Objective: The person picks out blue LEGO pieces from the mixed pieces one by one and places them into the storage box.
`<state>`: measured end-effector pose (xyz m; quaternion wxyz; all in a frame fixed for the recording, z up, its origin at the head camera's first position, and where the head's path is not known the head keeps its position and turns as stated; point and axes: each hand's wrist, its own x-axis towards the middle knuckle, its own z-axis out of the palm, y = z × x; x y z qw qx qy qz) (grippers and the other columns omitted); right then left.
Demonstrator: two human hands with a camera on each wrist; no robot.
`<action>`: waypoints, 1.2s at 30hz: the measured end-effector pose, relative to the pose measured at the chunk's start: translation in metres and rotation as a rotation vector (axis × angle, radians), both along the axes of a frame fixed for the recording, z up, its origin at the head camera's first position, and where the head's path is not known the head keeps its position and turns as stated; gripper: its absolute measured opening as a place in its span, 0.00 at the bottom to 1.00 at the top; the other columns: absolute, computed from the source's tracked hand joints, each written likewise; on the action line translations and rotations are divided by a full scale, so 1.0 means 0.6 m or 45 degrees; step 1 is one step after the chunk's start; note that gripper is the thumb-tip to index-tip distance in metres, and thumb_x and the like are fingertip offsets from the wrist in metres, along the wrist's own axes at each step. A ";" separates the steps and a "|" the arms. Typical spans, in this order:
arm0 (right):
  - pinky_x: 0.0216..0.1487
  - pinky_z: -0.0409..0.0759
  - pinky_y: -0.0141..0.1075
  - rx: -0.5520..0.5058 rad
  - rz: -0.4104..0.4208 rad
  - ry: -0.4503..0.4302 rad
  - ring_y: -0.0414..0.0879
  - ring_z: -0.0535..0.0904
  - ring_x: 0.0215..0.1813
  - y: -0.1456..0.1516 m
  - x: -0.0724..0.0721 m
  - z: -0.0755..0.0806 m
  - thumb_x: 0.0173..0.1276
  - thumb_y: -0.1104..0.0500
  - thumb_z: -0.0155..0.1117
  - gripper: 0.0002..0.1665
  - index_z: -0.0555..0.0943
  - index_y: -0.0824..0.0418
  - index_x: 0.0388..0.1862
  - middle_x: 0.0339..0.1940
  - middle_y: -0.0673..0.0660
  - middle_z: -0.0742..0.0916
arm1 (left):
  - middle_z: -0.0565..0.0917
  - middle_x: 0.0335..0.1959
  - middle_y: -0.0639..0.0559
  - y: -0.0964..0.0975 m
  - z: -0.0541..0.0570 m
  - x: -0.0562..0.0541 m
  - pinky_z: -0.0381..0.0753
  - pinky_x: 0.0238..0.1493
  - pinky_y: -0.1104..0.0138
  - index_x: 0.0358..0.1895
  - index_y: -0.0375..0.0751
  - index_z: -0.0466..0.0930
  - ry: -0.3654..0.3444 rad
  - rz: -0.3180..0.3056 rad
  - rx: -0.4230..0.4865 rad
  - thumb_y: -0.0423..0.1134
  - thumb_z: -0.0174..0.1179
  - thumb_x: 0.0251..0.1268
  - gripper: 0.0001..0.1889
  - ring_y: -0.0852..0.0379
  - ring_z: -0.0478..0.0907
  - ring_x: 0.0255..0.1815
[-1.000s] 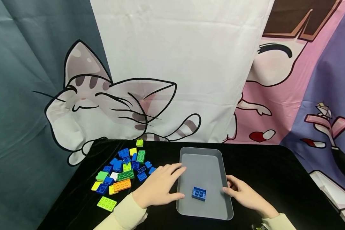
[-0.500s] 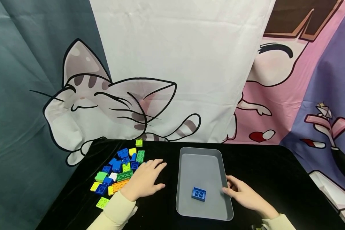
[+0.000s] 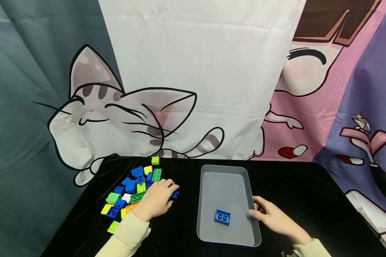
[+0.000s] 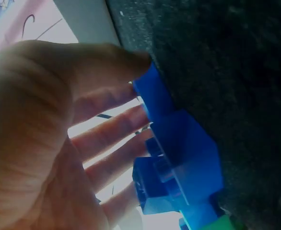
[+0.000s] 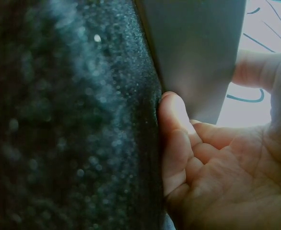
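My left hand (image 3: 156,199) is at the right edge of a pile of toy building bricks. In the left wrist view its thumb and curled fingers close about a blue brick (image 4: 155,93), with more blue bricks (image 4: 191,155) right beside it. That brick (image 3: 174,194) peeks out past the fingertips in the head view. My right hand (image 3: 271,216) grips the right rim of a grey tray (image 3: 225,185), thumb over the edge and fingers curled outside. One blue brick (image 3: 222,217) lies in the tray, its hollow side up.
The pile holds several blue, green, yellow and white bricks; an orange brick (image 3: 132,207) is partly covered by the left hand. A lime brick (image 3: 113,227) lies at the near side. Black cloth (image 3: 289,182) covers the table, and a printed curtain (image 3: 193,71) hangs behind.
My left hand has moved left from the tray's edge to the brick pile, and its fingers have drawn in around a blue brick. The right hand and tray stay put.
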<state>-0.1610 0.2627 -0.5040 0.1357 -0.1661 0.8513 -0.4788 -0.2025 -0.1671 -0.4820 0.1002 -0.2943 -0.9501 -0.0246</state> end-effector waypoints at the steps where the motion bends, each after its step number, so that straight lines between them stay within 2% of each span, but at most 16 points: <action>1: 0.32 0.75 0.32 -0.001 0.002 0.001 0.35 0.75 0.33 0.000 0.000 0.000 0.78 0.56 0.62 0.27 0.71 0.70 0.68 0.37 0.55 0.76 | 0.83 0.51 0.52 0.000 -0.001 0.000 0.83 0.54 0.56 0.58 0.45 0.83 0.019 -0.006 0.001 0.41 0.75 0.58 0.23 0.52 0.79 0.51; 8: 0.33 0.75 0.32 0.011 -0.006 0.004 0.35 0.76 0.34 -0.001 -0.001 0.001 0.78 0.56 0.61 0.27 0.71 0.71 0.68 0.37 0.55 0.77 | 0.84 0.44 0.53 0.000 -0.007 -0.005 0.84 0.51 0.58 0.51 0.46 0.84 0.096 -0.041 -0.002 0.36 0.74 0.57 0.17 0.53 0.79 0.46; 17: 0.33 0.76 0.31 0.019 -0.005 0.009 0.35 0.76 0.34 -0.001 0.000 0.002 0.78 0.56 0.61 0.27 0.71 0.71 0.68 0.37 0.55 0.77 | 0.83 0.43 0.55 0.004 -0.008 -0.004 0.82 0.48 0.60 0.51 0.47 0.84 0.094 -0.037 0.011 0.38 0.74 0.59 0.16 0.55 0.78 0.44; 21: 0.33 0.76 0.31 0.022 -0.006 0.008 0.35 0.76 0.34 -0.001 0.001 0.002 0.78 0.56 0.61 0.27 0.71 0.70 0.68 0.37 0.56 0.77 | 0.83 0.43 0.55 0.010 0.001 0.002 0.82 0.45 0.62 0.53 0.48 0.83 0.068 -0.034 0.030 0.40 0.72 0.62 0.16 0.57 0.78 0.43; 25: 0.33 0.76 0.32 0.023 -0.006 0.003 0.36 0.76 0.34 -0.002 -0.001 0.001 0.78 0.56 0.61 0.27 0.71 0.70 0.68 0.37 0.56 0.77 | 0.82 0.44 0.56 0.021 0.013 0.012 0.83 0.47 0.62 0.54 0.48 0.82 0.058 -0.048 0.043 0.42 0.71 0.65 0.16 0.58 0.79 0.41; 30: 0.32 0.76 0.32 0.025 -0.008 0.002 0.35 0.76 0.33 -0.001 -0.002 0.000 0.78 0.56 0.62 0.27 0.71 0.70 0.68 0.37 0.55 0.77 | 0.82 0.45 0.56 0.040 0.029 0.026 0.85 0.52 0.62 0.56 0.48 0.82 0.056 -0.098 0.050 0.45 0.69 0.67 0.16 0.58 0.79 0.43; 36: 0.31 0.76 0.32 0.026 -0.011 0.016 0.35 0.75 0.33 0.000 -0.002 -0.002 0.78 0.56 0.62 0.27 0.72 0.70 0.67 0.36 0.55 0.77 | 0.82 0.45 0.56 0.072 0.046 0.039 0.83 0.48 0.65 0.57 0.48 0.82 0.077 -0.173 0.031 0.48 0.66 0.71 0.17 0.59 0.78 0.42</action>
